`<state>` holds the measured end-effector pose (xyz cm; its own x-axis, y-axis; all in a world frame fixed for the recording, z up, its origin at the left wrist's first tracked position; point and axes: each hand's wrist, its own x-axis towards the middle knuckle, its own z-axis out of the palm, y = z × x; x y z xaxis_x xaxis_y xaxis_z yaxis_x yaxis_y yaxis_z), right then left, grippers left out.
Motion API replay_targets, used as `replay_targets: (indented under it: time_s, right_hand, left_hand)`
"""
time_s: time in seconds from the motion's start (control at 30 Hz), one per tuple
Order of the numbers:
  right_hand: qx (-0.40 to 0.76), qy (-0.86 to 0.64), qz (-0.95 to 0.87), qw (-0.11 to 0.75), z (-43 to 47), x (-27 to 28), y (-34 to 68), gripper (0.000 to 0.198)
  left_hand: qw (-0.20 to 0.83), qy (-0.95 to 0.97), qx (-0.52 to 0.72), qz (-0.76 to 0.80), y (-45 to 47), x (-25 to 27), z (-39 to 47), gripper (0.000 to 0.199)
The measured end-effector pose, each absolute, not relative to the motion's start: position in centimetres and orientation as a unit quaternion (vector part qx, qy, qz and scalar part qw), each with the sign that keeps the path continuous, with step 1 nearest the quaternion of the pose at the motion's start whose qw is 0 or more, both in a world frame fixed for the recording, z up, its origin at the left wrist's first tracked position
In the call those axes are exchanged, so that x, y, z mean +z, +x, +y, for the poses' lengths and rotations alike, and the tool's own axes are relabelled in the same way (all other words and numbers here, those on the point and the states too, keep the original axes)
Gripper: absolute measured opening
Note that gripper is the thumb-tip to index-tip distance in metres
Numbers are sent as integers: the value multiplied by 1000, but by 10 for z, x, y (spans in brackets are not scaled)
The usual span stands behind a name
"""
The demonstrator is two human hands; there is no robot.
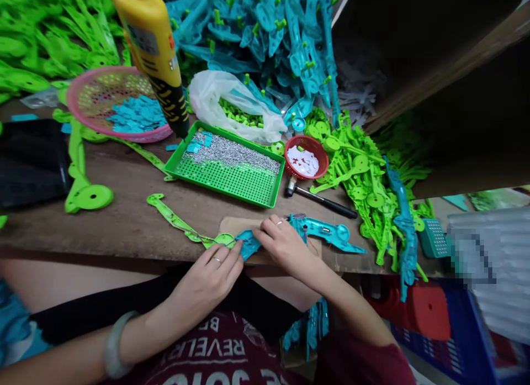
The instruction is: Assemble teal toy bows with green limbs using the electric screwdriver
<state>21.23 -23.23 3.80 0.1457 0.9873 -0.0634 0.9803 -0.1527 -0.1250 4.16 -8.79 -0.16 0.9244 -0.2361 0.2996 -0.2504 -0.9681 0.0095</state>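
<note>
A long blue plastic shell [325, 230] lies open side up at the table's front edge, with thin red wire near its middle. A lime-green plastic arm [176, 215] meets its left end, where the arm's round hub shows; a thin dark cord runs along there. My left hand [217, 272], wearing a ring, is closed with its fingertips on the shell's left end beside the hub. Bent over the shell's middle, my right hand [284, 247] grips it with fingers drawn together. Whatever small piece may be under the right fingertips is hidden. Brown cardboard [234, 225] lies beneath.
A yellow electric screwdriver [151, 48] hangs above a green tray [227, 183] of small screws. Behind stand a pink basket [85, 106] and a red basket [317, 144]. A hammer [323, 200] lies near the right hand. Green parts [364, 180] and blue shells [256, 37] are heaped around.
</note>
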Motion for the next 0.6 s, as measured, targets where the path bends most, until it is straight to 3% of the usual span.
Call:
replay_targets:
  time_s: [0.6]
  right_hand:
    - [159,-759,-627,73,-246,23,224,25]
  left_hand:
    - [20,973,175,-148,38,-10,-76,32]
